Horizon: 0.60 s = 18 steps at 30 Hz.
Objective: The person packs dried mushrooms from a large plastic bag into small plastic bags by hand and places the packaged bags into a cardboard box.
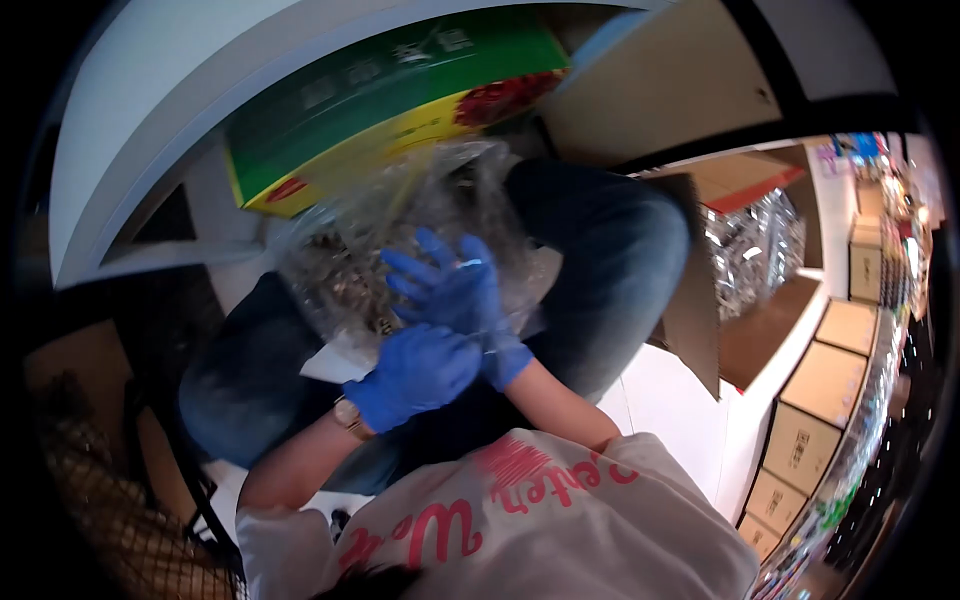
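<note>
Both my hands wear blue gloves. My left hand (418, 372), with a watch (350, 416) at its wrist, is closed at the cuff of the glove (505, 362) on my right hand. My right hand (455, 288) has its fingers spread and holds nothing. Beneath and beyond the hands, between my knees, a clear plastic bag (345, 240) lies open, with small dark and shiny pieces in it that are too blurred to name.
A green and yellow box (400, 100) stands beyond the bag, under a white curved edge (170, 110). To the right an open cardboard box (690, 290) holds shiny clear-wrapped items (755, 250). Several cartons (800, 450) line the far right, along the pale floor (670, 410).
</note>
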{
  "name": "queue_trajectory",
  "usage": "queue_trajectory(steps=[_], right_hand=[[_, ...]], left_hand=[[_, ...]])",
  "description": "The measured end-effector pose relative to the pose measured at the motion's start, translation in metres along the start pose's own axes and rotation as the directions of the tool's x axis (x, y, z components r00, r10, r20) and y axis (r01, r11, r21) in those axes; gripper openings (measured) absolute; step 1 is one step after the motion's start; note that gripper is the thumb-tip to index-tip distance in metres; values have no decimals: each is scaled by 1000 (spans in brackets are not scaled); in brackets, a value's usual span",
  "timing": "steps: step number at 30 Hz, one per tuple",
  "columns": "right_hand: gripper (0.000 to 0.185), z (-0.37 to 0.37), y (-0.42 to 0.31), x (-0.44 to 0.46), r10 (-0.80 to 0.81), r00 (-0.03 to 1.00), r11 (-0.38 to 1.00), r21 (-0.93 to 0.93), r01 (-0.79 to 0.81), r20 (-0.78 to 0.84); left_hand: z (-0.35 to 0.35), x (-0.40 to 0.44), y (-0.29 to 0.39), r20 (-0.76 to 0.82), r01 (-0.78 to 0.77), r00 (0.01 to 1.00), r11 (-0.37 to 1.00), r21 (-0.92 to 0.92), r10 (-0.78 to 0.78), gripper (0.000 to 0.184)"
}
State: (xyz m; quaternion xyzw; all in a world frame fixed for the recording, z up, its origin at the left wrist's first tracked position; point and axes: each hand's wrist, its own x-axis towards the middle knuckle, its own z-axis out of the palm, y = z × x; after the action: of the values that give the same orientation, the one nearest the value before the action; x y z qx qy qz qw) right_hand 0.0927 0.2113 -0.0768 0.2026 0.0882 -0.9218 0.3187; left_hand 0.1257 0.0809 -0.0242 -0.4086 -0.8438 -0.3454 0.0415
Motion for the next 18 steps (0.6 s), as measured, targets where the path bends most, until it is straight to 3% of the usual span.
queue_trajectory(steps=[1, 4, 6, 8, 9, 10, 11, 12, 14, 15, 16, 18], right_hand=[[79, -1, 4, 2, 7, 994, 1000, -14, -6, 108], [75, 8, 3, -8, 38, 963, 998, -49, -26, 267], [70, -1, 15, -11, -47, 979, 976, -200, 87, 200], [61, -17, 27, -33, -159, 967, 875, -483, 45, -199], [61, -21, 22, -43, -127, 992, 81, -996, 36, 25], [62, -17, 20, -46, -58, 986, -266, -955, 134, 154], [63, -13, 19, -48, 12, 960, -570, -787, 237, 280], [63, -5, 14, -48, 14, 960, -563, -792, 239, 280], [54, 10, 2, -49, 183, 976, -558, -804, 205, 121], [47, 15, 4, -51, 75, 996, -491, -868, 77, 46], [40, 20, 6, -53, -35, 999, -399, -916, -41, -30], [30, 29, -10, -58, 8, 991, -419, -899, 128, 137]], left_hand=[[-6, 1, 2, 30, 14, 999, 999, -33, -14, 17], [-27, 9, -4, 117, 11, 993, 996, -83, -2, 36], [-38, 22, -11, 104, 14, 994, 999, -31, -11, 43], [-42, 22, -19, 84, 18, 996, 1000, 10, -18, 50], [-43, 18, -22, 62, -12, 998, 1000, -21, 13, 54], [-44, 15, -24, 42, -46, 998, 998, -53, 49, 57], [-48, 14, -25, 61, -58, 996, 998, -28, 60, 55], [-48, 12, -28, 68, -53, 996, 998, -28, 55, 55], [-43, 8, -30, 138, 8, 990, 994, -111, 8, 53], [-45, 6, -29, 133, 99, 987, 991, -86, -87, 42], [-47, 6, -29, 138, 101, 986, 991, -88, -89, 42], [-55, 9, -35, 77, 310, 951, 934, -178, -301, 35]])
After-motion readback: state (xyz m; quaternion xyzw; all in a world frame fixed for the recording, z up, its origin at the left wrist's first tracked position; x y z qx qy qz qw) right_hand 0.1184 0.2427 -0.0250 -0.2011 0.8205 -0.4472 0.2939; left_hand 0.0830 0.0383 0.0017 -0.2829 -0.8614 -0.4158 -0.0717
